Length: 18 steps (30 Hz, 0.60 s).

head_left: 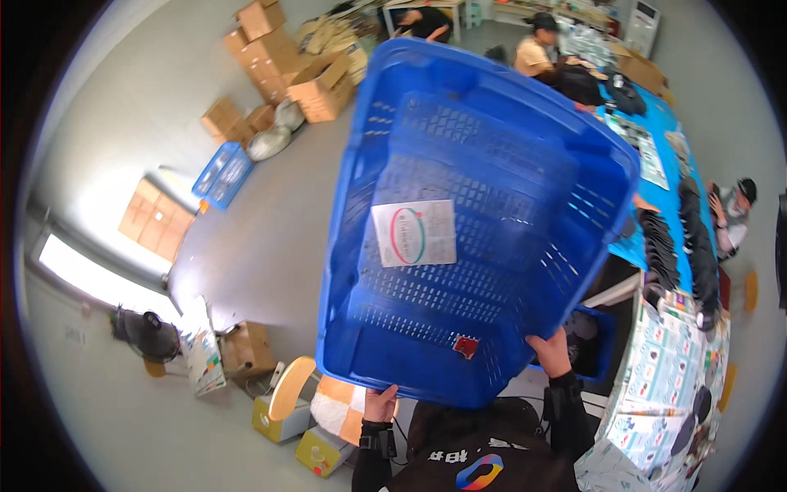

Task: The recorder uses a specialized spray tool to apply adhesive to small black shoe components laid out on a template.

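Observation:
A large blue plastic basket [471, 295] with slotted walls is held up and tilted, its open side facing me. My left hand [380, 404] is closed on the near left part of its rim. At the near right side, my right hand [552, 351] grips the rim, most of its fingers hidden by the basket. On the basket's inner floor is a white card [414, 233] with a red and green oval. A small red piece [466, 347] lies lower down, near the closest wall.
Another blue basket [594, 361] holding dark items stands beyond my right hand. A long table [656, 361] runs along the right, with dark items and several people around it. Cardboard boxes [321, 86], a blue crate [223, 175] and a black fan [147, 334] are leftward.

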### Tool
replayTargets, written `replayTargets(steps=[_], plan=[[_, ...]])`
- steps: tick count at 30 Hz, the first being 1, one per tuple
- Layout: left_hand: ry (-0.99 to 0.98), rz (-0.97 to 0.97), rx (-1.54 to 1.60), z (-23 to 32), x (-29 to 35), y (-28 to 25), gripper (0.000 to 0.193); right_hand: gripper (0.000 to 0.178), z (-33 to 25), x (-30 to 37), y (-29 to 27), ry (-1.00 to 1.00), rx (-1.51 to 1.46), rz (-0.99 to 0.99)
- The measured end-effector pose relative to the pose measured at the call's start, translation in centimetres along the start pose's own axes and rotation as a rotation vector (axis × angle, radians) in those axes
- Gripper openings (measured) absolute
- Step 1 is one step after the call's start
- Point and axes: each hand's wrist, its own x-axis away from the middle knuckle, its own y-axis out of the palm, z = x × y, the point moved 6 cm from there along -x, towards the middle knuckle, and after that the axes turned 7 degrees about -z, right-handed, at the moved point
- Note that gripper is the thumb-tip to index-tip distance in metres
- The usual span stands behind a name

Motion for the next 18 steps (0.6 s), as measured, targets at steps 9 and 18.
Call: replayTargets(steps=[9, 18], plan=[[0.228, 0.307, -0.032, 12.3, -5.4, -6.5, 0.057, 0.052, 4.6, -21.9, 25.2, 0.082, -0.022, -0.493], [0.113, 0.374, 0.047, 21.5, -23.9, -18.1, 0.045, 0.042, 18.6, -39.7, 43.4, 0.197, 0.251, -0.350]])
